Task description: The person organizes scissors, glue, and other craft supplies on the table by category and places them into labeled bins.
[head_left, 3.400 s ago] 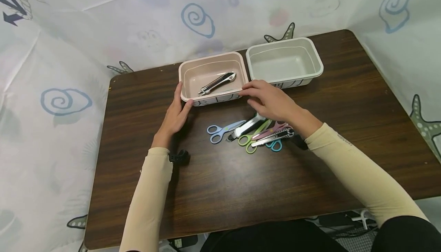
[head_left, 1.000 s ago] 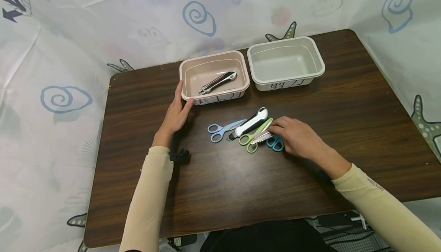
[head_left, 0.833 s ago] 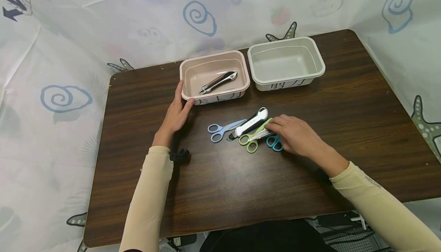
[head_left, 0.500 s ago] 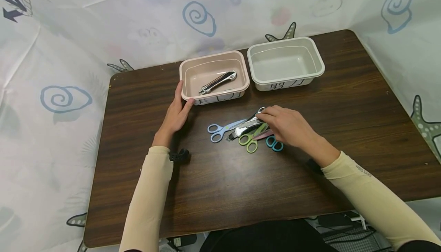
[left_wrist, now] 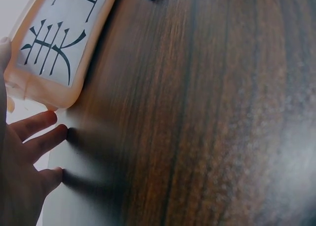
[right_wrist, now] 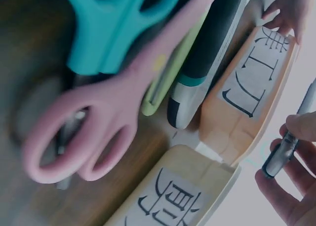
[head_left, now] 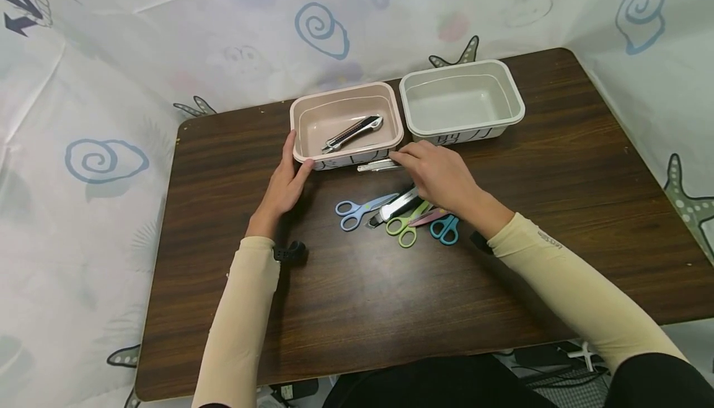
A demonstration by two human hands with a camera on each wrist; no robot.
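Note:
My right hand (head_left: 443, 175) pinches a slim silver utility knife (head_left: 376, 165) between thumb and fingers, just in front of the pink bin (head_left: 357, 158). In the right wrist view the held utility knife (right_wrist: 285, 153) points upward in the fingertips. My left hand (head_left: 281, 188) rests at the pink bin's near left corner, thumb on the rim, fingers fairly straight and spread. Inside that bin lies a black-and-silver utility knife (head_left: 352, 134). Below my right hand is a pile: blue scissors (head_left: 362, 211), a white-and-black utility knife (head_left: 398, 204), green scissors (head_left: 403, 225), pink scissors (head_left: 431, 216) and teal scissors (head_left: 445, 229).
A grey-white bin (head_left: 463, 101) stands right beside the pink one, with nothing seen in it. Both bins bear dark lettering on their front walls. They sit along the back edge of the dark wooden table (head_left: 357, 296), against a patterned curtain (head_left: 234, 30).
My right hand went to the pile, took up the silver utility knife, and carried it up and left to the pink bin's front. My left hand has stayed at the bin's corner.

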